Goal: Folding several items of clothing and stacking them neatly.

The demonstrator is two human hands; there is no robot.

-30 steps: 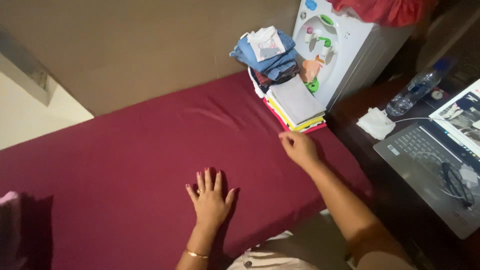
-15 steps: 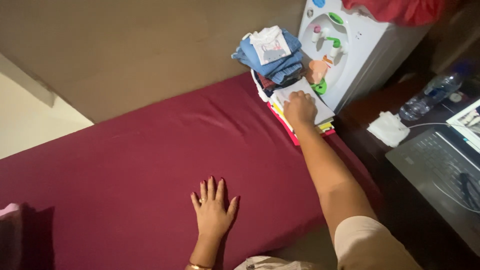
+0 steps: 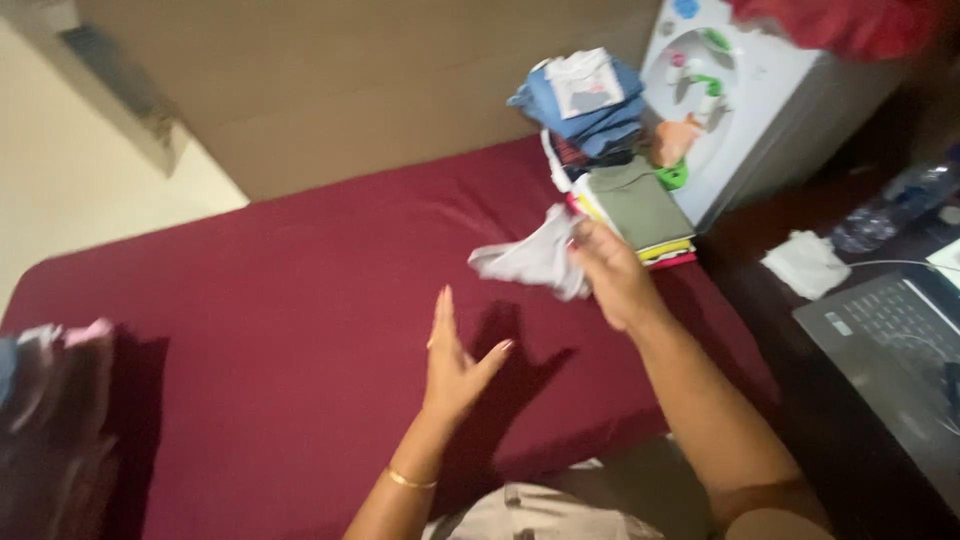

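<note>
Two hands hover over the maroon bed. The right hand grips a grey cloth, lifted above the bed beside the folded stack. The left hand is open, holding nothing.

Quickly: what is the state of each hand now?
Left hand: open, holding nothing, raised above the bed sheet.
Right hand: closed on a grey cloth.

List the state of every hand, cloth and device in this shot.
right hand: shut on grey cloth, raised over bed
grey cloth: unfolded, hanging crumpled
left hand: open, lifted, empty
folded stack: neat, olive piece on top
blue pile: folded, loosely heaped
laptop: open
water bottle: lying on its side
</note>
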